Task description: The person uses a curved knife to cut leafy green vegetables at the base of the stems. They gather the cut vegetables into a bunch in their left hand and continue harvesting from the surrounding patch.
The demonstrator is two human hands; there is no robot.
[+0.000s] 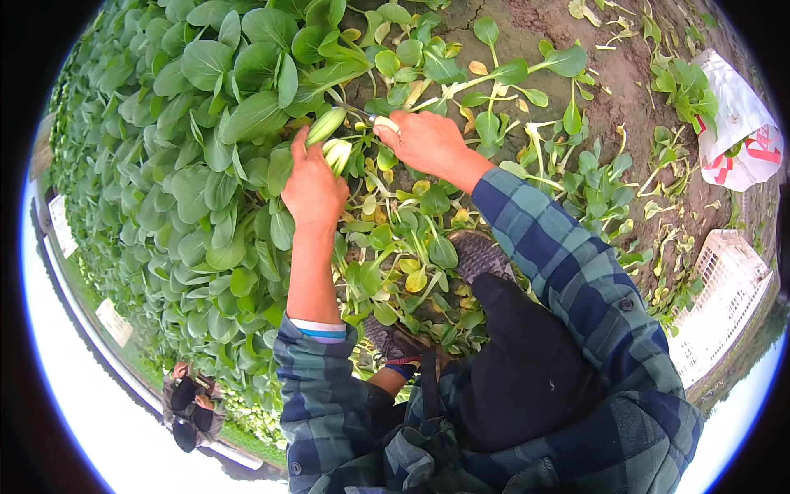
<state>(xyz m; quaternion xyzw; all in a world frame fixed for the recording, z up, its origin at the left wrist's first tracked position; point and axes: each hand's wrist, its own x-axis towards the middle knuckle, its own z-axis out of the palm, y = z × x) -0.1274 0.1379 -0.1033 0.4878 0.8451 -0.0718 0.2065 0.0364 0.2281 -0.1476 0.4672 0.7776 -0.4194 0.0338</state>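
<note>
Two leafy green heads, like bok choy, are held in my left hand (pixel 316 188); their pale cut-looking bases (pixel 337 154) point up and right past the fingers. Their leaves merge with the crop behind, so I cannot tell where they end. My right hand (pixel 429 141) grips a small knife by its pale handle (pixel 387 123). The thin metal blade (pixel 356 112) points left, close to the upper head (pixel 327 125) and the stem of a standing plant (pixel 336 77). Whether the blade touches either is too small to tell.
Dense green crop (pixel 197 191) fills the left. Loose trimmed leaves (pixel 426 247) cover the soil around my shoes (pixel 484 254). At right lie a white plastic bag (pixel 734 148) with greens and a white plastic crate (pixel 719 309). Another person (pixel 192 404) is at lower left.
</note>
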